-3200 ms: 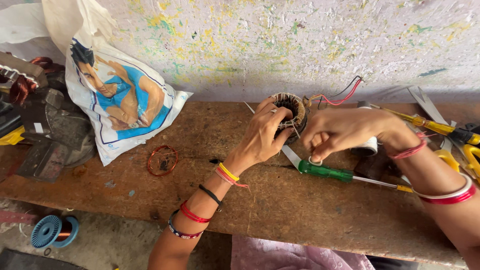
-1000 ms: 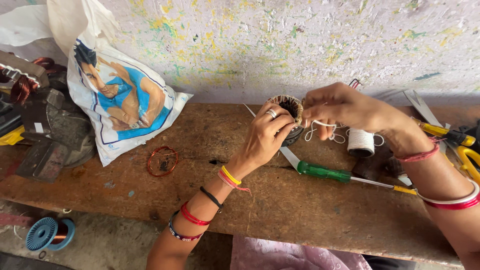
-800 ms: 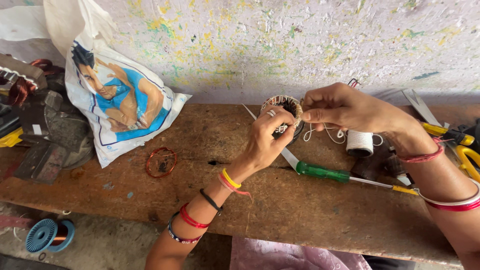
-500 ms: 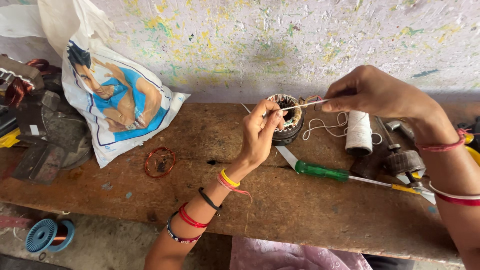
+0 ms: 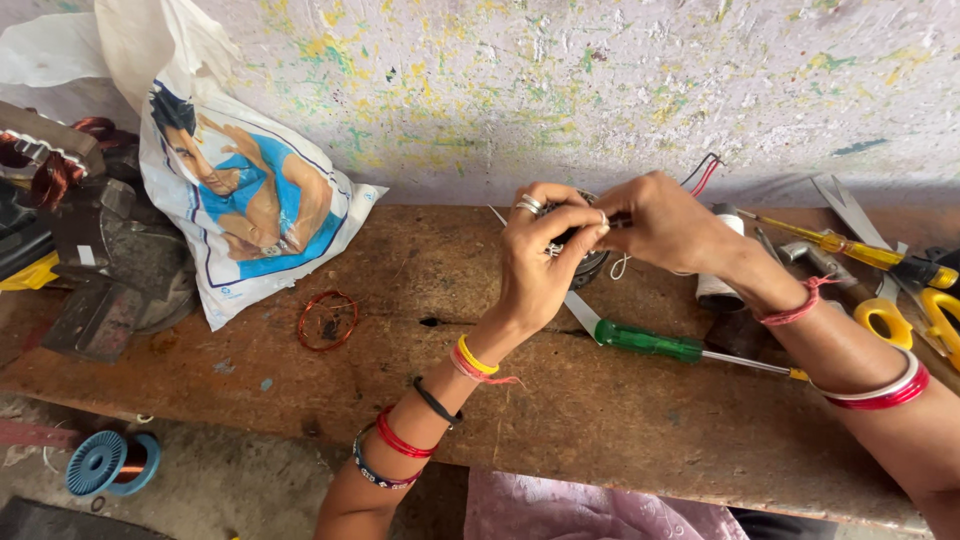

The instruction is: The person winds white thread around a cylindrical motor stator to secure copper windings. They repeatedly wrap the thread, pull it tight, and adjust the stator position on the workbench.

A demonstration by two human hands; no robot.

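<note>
My left hand (image 5: pixel 540 262) grips a small round motor winding (image 5: pixel 592 262), a dark ring with copper wire, held just above the wooden bench (image 5: pixel 600 420). Most of the winding is hidden behind my fingers. My right hand (image 5: pixel 665 222) meets it from the right, pinching a white thread (image 5: pixel 620 266) at the winding's top. Red and black wire leads (image 5: pixel 703 172) stick out behind my right hand. A white thread spool (image 5: pixel 715 285) stands on the bench under my right wrist.
A green-handled screwdriver (image 5: pixel 650 343) lies by my hands. A loop of copper wire (image 5: pixel 327 320) and a printed plastic bag (image 5: pixel 235 195) lie to the left. Yellow-handled scissors (image 5: pixel 915 315) and a yellow screwdriver (image 5: pixel 850 250) lie at right. A blue wire reel (image 5: pixel 105 463) sits on the floor.
My right hand, which had pulled the thread out to the right, has come back left to the winding. The left hand has kept hold of the winding.
</note>
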